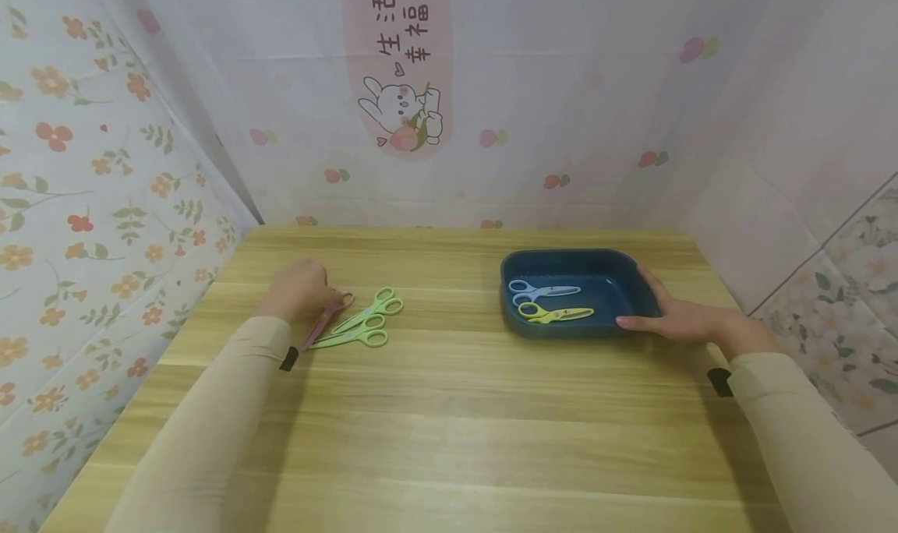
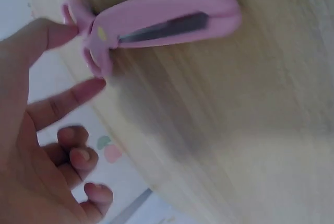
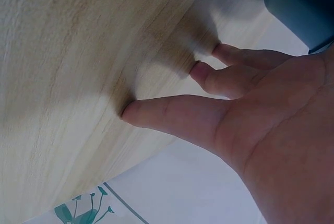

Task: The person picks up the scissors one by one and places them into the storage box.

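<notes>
My left hand (image 1: 298, 290) pinches pink scissors (image 2: 172, 12) by the handles between thumb and index finger; the other fingers of this hand (image 2: 47, 145) are curled. Green scissors (image 1: 361, 334) lie overlapping just right of the pink ones. My right hand (image 1: 677, 319) is at the right end of a dark blue tray (image 1: 571, 330), thumb over the near rim and fingers along the side. In the right wrist view, straight, spread fingers of that hand (image 3: 282, 104) reach to the tabletop beside the tray (image 3: 297, 4). Blue scissors (image 1: 547, 291) and yellow scissors (image 1: 557, 315) lie inside the tray.
The wooden table (image 1: 449, 439) ends at a hanging printed cloth (image 1: 449, 182) behind. A floral cloth (image 1: 84, 206) hangs on the left, and pale panels with a floral pattern (image 1: 866, 284) stand on the right.
</notes>
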Demonstrator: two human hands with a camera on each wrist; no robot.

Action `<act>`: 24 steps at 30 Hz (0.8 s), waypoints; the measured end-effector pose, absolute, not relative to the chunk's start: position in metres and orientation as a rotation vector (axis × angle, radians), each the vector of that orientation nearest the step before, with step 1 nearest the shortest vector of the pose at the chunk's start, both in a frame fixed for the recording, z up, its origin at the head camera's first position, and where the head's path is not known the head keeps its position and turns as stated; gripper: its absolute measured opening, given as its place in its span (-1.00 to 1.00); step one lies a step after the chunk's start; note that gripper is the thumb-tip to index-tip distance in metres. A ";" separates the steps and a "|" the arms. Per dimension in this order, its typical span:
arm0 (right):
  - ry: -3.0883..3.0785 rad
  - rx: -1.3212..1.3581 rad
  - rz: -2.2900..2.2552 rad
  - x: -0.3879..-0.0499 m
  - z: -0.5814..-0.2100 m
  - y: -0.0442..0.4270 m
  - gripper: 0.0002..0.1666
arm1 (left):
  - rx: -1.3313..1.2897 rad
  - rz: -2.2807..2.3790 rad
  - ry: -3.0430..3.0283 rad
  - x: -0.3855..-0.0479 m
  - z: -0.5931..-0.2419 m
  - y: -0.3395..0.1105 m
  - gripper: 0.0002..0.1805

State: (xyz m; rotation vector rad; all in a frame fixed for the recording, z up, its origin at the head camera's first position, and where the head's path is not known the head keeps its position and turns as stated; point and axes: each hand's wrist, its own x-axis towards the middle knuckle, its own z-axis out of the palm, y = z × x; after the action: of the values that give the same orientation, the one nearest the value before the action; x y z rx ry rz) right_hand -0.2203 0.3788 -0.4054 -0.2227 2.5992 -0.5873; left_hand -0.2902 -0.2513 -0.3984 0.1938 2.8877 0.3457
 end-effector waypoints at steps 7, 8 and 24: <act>2.596 -0.216 -0.585 -0.220 -0.406 0.379 0.48 | -0.037 0.260 2.962 -0.283 -0.402 -0.265 -0.39; 2.597 -0.216 -0.583 -0.220 -0.406 0.379 0.48 | -0.061 0.234 2.967 -0.282 -0.403 -0.268 -0.38; 2.605 -0.206 -0.564 -0.220 -0.406 0.379 0.49 | -0.243 0.233 2.846 -0.273 -0.406 -0.300 -0.60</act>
State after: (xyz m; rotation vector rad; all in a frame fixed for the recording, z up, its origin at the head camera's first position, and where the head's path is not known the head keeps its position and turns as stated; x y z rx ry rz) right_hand -0.2196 0.3785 -0.4061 -0.2061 2.6048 -0.5639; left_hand -0.2726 -0.3000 -0.4060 -0.2430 2.8459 0.2327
